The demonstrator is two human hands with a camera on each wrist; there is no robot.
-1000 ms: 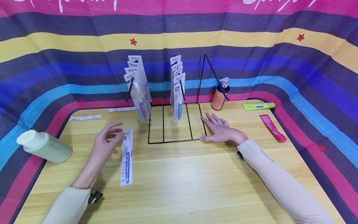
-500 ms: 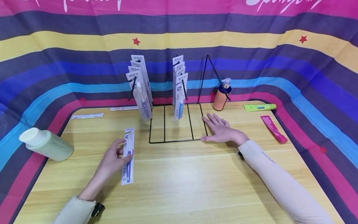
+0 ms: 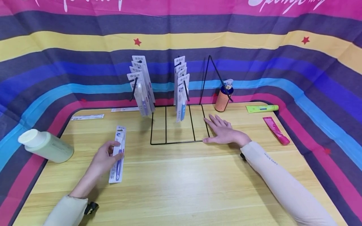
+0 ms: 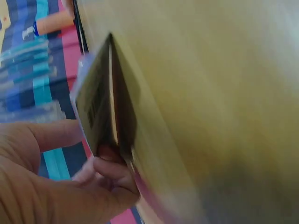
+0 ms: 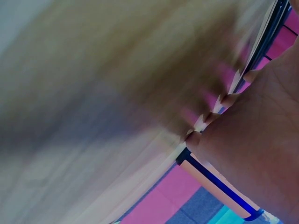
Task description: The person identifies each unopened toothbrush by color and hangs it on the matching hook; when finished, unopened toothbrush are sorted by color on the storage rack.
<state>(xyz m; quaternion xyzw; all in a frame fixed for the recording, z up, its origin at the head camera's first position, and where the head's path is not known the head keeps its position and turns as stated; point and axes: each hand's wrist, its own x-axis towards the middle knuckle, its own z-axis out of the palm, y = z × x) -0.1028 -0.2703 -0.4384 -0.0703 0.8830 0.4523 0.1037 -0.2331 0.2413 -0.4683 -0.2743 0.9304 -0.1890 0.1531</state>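
Observation:
My left hand (image 3: 103, 160) pinches a packaged toothbrush (image 3: 120, 142) with a purple handle between thumb and fingers. In the left wrist view the package (image 4: 96, 100) is seen from its back and edge, tilted off the tabletop. Fingers of my right hand (image 3: 223, 131) lie spread on the right end of a black wire rack (image 3: 181, 142). From the rack's left arm hang several toothbrush packs (image 3: 142, 91), and several more packs (image 3: 181, 100) hang from the middle arm. The right arm (image 3: 216, 70) of the rack carries nothing.
A pump bottle (image 3: 222, 101) stands behind the rack's right side. Green (image 3: 261, 108) and pink (image 3: 274, 129) tubes lie at the right. A pale green bottle (image 3: 49, 147) lies at the left. Two flat packs, one a narrow pack (image 3: 87, 117), lie along the back edge.
My left hand reached the toothbrush pack on the table, took hold of it, and shifted it left with a slight tilt. The right hand stayed on the rack.

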